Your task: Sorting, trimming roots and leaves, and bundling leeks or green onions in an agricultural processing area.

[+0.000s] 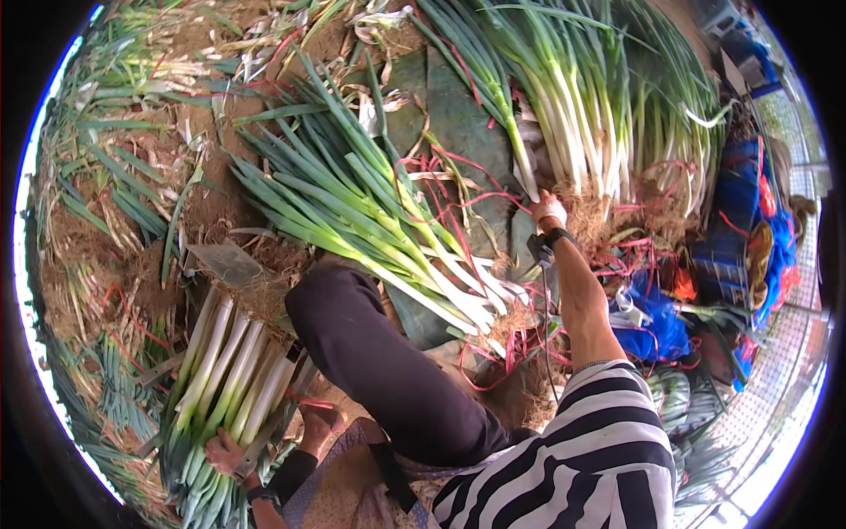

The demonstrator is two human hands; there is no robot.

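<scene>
Right hand [548, 210]: reached far right, fingers closed round the white base of one leek [522, 159] at the near edge of a large upright-leaning bundle [608, 106]; a black band sits at the wrist. Left hand [226, 453]: near left, by the lower edge, clasped on the green end of a trimmed bunch [225, 370] of leeks lying side by side, white shanks pointing far, a tangle of roots [264, 295] at their far end. A flat grey blade [225, 262] lies just beyond those roots, touching the soil. Centre: a loose pile [370, 220] of untrimmed leeks, leaves far left, white ends and roots near right, resting on a dark green sheet [458, 123]. Red string [458, 189] lies scattered over pile and sheet. A knee [352, 326] in dark cloth rises between bunch and pile. Striped sleeve [599, 441] near right. Blue crates [736, 229] far right. Leaf trimmings [106, 176] cover the ground at left.
</scene>
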